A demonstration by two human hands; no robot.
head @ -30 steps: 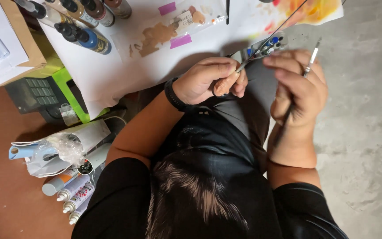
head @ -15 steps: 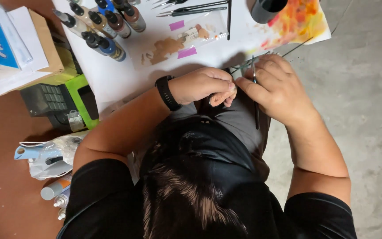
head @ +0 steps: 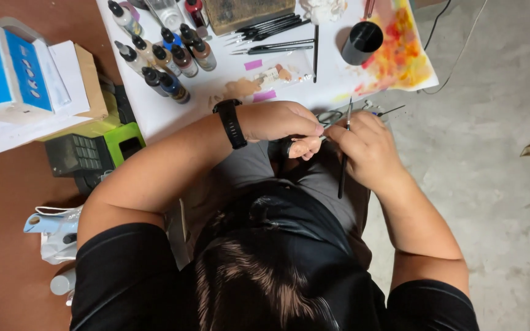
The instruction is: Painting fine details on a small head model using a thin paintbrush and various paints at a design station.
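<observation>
Two hands meet low over the lap, near the white sheet's edge: the left hand pinches a small figure, the right hand grips a thin brush, which could slip and smear paint.

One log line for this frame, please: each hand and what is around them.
left hand: pinching small figure | right hand: holding thin brush | desk: paint bottles, black cup, spare brushes

Even, soft daylight with faint shadows, no glare on the white desk, sharp throughout, slight stretch toward nine o'clock
</observation>
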